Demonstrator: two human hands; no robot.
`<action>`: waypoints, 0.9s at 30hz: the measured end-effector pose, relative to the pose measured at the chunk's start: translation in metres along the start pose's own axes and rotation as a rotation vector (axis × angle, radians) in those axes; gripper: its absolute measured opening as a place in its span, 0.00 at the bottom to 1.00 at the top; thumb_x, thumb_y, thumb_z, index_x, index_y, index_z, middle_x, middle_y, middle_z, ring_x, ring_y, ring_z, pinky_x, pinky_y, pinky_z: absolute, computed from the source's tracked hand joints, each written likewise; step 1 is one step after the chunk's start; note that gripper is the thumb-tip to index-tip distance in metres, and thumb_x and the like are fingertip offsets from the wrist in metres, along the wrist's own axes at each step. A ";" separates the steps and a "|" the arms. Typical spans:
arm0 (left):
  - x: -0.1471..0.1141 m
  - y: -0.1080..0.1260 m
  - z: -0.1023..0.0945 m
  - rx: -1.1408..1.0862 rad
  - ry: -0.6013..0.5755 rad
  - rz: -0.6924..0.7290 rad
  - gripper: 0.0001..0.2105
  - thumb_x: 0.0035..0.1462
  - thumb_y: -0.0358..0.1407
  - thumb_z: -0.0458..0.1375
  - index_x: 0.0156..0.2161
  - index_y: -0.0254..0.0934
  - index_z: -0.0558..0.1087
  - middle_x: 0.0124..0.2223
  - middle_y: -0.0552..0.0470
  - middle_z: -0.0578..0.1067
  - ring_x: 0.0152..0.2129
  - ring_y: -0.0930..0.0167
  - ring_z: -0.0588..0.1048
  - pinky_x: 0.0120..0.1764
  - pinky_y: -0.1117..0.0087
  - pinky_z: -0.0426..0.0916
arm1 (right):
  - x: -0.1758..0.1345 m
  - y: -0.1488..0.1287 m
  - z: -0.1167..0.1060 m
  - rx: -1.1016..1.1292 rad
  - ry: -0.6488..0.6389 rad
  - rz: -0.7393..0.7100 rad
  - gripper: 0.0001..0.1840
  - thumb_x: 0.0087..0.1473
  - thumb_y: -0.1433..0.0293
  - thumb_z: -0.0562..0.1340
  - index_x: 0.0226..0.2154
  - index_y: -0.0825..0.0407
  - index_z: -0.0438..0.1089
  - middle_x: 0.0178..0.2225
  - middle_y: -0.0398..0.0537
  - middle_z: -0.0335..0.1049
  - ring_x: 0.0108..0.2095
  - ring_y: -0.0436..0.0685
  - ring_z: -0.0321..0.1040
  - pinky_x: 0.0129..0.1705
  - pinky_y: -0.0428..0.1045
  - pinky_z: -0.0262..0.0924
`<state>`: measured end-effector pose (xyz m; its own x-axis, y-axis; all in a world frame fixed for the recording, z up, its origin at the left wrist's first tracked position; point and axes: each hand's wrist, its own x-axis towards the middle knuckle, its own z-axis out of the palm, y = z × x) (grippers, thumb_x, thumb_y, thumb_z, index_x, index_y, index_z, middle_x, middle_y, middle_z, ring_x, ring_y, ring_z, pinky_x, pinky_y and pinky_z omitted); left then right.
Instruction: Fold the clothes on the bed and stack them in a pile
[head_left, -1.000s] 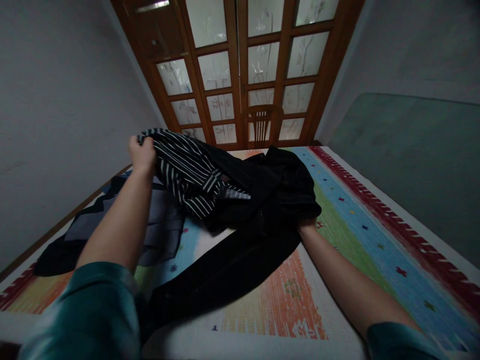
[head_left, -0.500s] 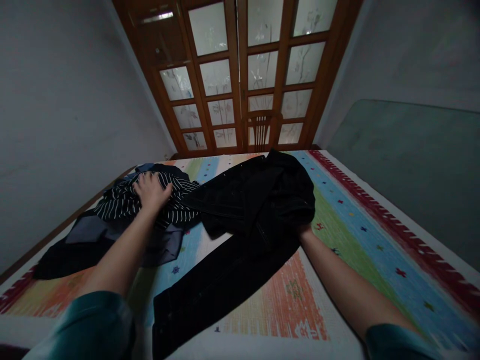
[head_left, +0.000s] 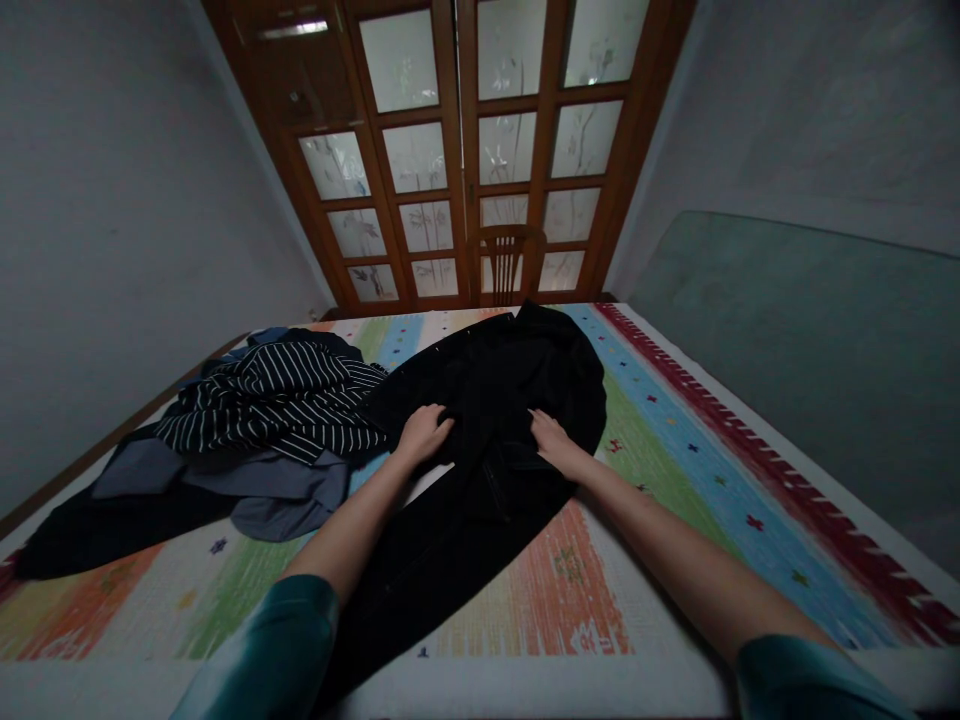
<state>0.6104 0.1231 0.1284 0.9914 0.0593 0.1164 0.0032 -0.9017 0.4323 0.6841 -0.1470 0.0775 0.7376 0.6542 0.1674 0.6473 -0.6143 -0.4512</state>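
Mid-frame the left hand grips the black garment, the right hand I can't tell, and tugging could drag the adjoining striped cloth, centre-left.

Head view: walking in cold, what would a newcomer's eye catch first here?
Most likely the black garment bunched mid-picture on the brightly banded spread, with the left hand and right hand both on it. At left, the black-and-white striped garment lies crumpled over grey cloth. Beyond the far edge stand wood-framed glass doors.
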 end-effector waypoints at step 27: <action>-0.002 -0.023 -0.059 -0.151 -0.139 0.068 0.31 0.49 0.46 0.59 0.58 0.37 0.66 0.56 0.41 0.72 0.52 0.57 0.71 0.53 0.60 0.64 | -0.015 0.119 -0.088 0.444 0.618 0.592 0.21 0.45 0.54 0.61 0.38 0.50 0.70 0.39 0.55 0.73 0.42 0.62 0.70 0.44 0.57 0.65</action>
<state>0.6010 0.1692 0.1706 0.9972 -0.0682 0.0301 -0.0734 -0.8268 0.5576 0.7673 -0.2686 0.0982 0.9743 -0.1342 0.1808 0.0994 -0.4641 -0.8802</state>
